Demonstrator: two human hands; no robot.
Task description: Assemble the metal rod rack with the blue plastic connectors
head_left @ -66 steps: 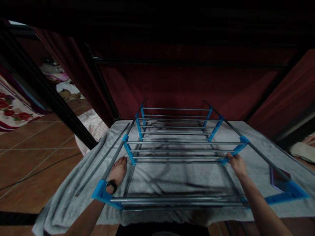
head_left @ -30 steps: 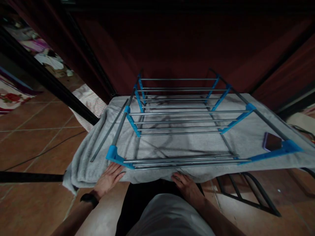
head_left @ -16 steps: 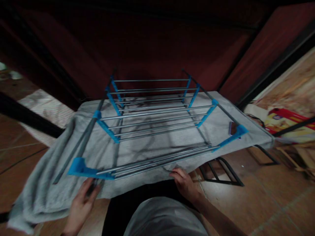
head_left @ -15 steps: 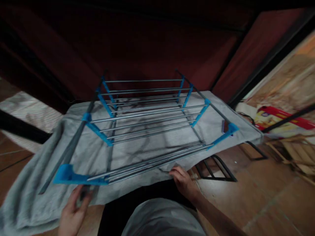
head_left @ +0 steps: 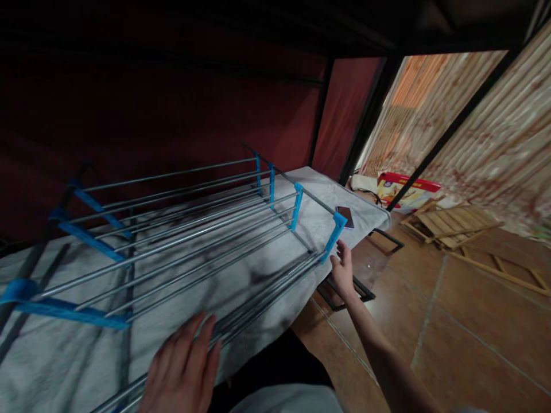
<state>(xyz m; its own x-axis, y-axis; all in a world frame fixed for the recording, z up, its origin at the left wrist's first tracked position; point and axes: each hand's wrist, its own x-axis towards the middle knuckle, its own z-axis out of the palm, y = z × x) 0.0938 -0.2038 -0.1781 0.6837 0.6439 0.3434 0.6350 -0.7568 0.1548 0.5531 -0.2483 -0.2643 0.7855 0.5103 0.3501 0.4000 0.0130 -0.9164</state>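
Note:
A drying rack (head_left: 172, 249) with grey metal rods and blue plastic brackets lies across a grey cloth-covered table (head_left: 297, 301). My left hand (head_left: 183, 367) is over the bunched front rods, fingers stretched out and apparently resting on them. At the rack's right front corner, my right hand (head_left: 343, 272) is raised beside the blue bracket (head_left: 334, 236), fingers apart and holding nothing visible. Whether it touches the bracket I cannot tell. A phone (head_left: 345, 217) lies on the cloth just behind that corner.
A dark red panel (head_left: 206, 115) stands behind the table. To the right, a red and yellow box (head_left: 407, 190) and wooden slatted pieces (head_left: 458, 226) are on the tiled floor (head_left: 469, 332). A black metal frame (head_left: 361, 291) juts out below the table edge.
The view has turned to the right. My left hand has moved from below the left front bracket onto the front rods. My right hand has moved to the right front bracket.

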